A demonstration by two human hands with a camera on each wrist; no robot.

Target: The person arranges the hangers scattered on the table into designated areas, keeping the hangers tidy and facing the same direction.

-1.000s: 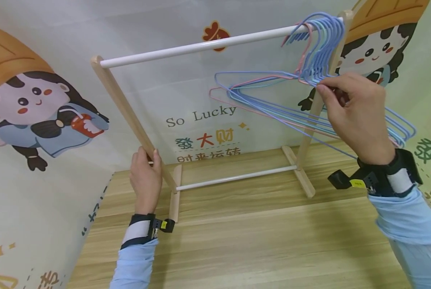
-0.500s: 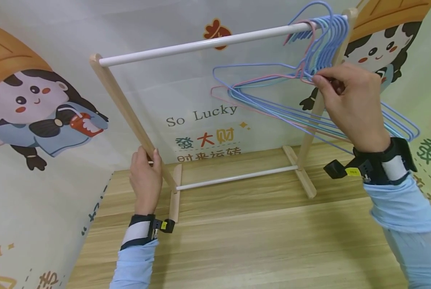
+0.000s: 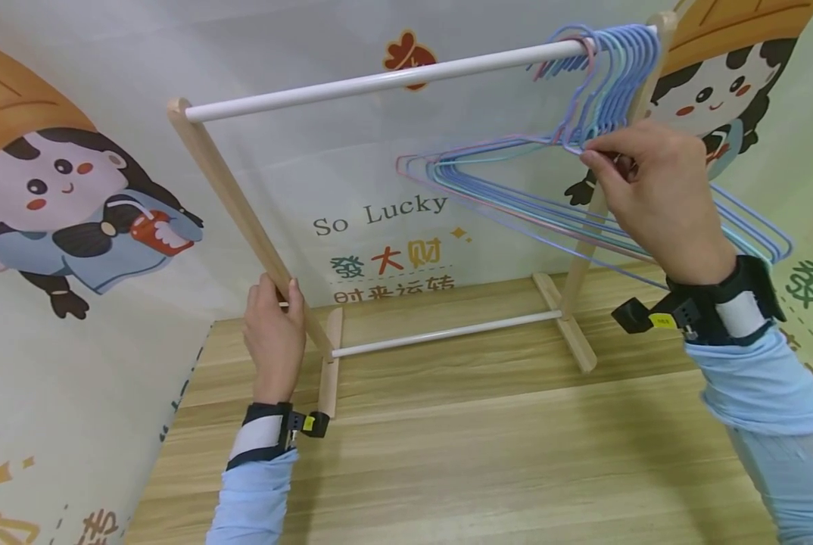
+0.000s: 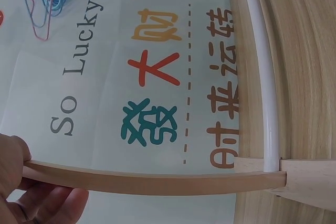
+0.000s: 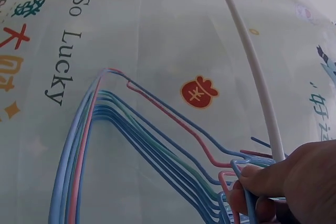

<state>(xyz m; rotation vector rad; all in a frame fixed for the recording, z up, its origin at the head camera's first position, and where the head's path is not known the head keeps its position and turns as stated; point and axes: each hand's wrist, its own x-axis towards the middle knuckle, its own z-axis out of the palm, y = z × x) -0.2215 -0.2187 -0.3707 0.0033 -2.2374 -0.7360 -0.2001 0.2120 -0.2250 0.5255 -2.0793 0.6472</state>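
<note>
My left hand [image 3: 273, 341] grips the left wooden post [image 3: 239, 204] of a small clothes rack; in the left wrist view its fingers [image 4: 60, 203] wrap the post. At the upper right, my right hand [image 3: 668, 200] pinches a blue hanger [image 3: 568, 132] just below the hook, between thumb and fingertips. That hook sits over the white top rod [image 3: 379, 83]. Close behind it hang a pink hanger [image 5: 173, 127] and several blue and teal hangers [image 5: 157, 166], bunched against the right post. My right hand hides part of their right arms.
The rack stands on a wood-grain tabletop [image 3: 447, 462], with a white lower bar [image 3: 447, 334] between its feet. Behind and beside it are pale printed backdrops [image 3: 297, 174] with cartoon figures and lettering.
The pinched blue hanger was lifted with its hook above the rod half a second ago. Now the hook is down on the rod. My left hand stays on the post.
</note>
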